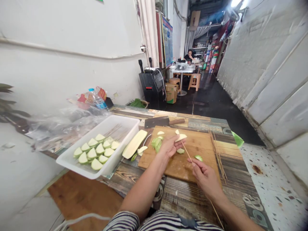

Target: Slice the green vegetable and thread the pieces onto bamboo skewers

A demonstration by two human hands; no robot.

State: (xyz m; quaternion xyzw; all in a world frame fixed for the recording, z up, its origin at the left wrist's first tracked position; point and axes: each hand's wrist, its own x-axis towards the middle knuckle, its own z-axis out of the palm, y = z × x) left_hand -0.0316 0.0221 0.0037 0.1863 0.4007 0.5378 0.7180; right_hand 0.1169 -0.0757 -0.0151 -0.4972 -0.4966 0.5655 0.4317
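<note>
My left hand [170,146] pinches a pale zucchini slice [180,137] over the wooden cutting board [190,160]. A thin bamboo skewer [186,151] is gripped in my right hand [204,176], and its tip points up at that slice. More cut slices [157,142] lie on the board beside my left hand. Two loose pieces [198,158] rest near the skewer. A half zucchini [134,143] lies at the board's left edge.
A white tray [120,154] of skewered slices sits left of the board. A cleaver [163,122] lies behind it and several spare skewers [218,150] lie to its right. Plastic bags and a bottle [96,99] crowd the back left. A person sits at a far table.
</note>
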